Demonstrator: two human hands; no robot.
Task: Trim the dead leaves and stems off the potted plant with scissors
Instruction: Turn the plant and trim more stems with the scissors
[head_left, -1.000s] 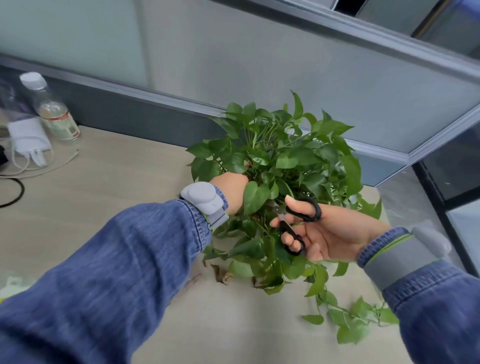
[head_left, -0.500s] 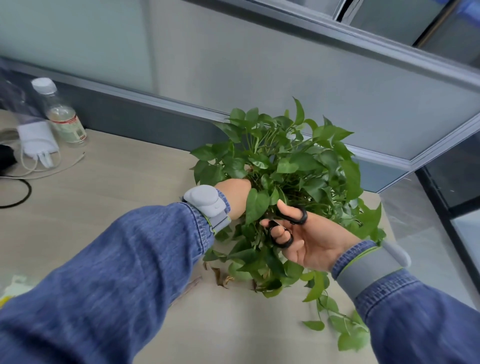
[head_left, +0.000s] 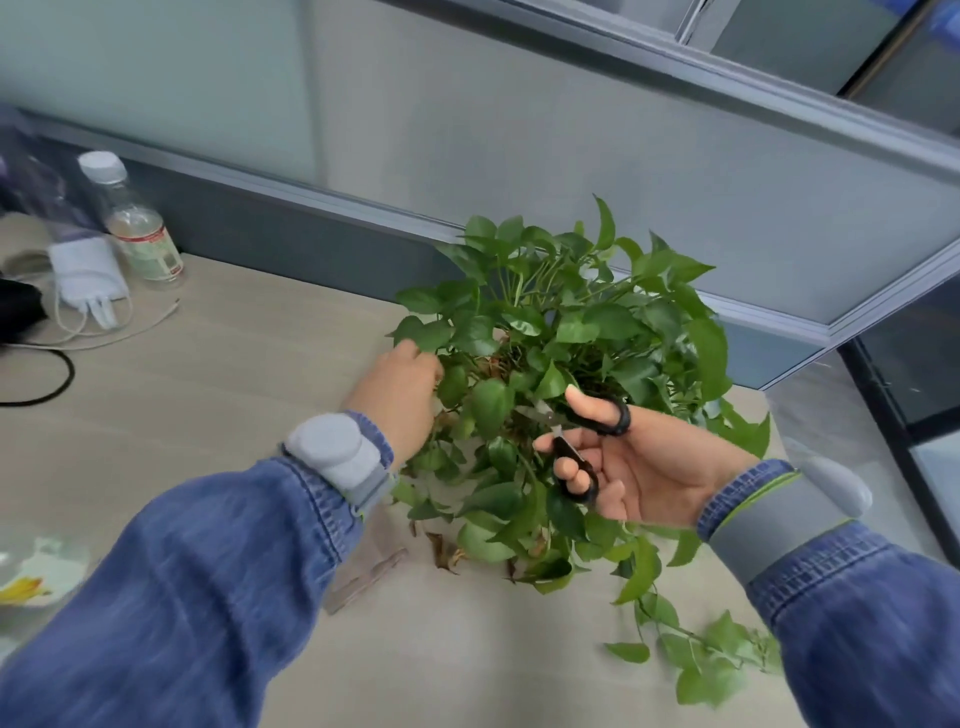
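Left hand (head_left: 400, 395) parts pothos (head_left: 566, 332) leaves, its fingers hidden, grip unclear. Right hand (head_left: 639, 462) holds scissors (head_left: 576, 441) half-open: aim the blades only at brown stems.

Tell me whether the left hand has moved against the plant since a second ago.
Yes. The left hand has drawn out of the foliage to the plant's left edge, toward the bottle side.

An office cubicle: a pale wood-look desk (head_left: 234, 395) backed by grey partition panels (head_left: 519, 130), with charger cables (head_left: 88, 322) lying alongside.
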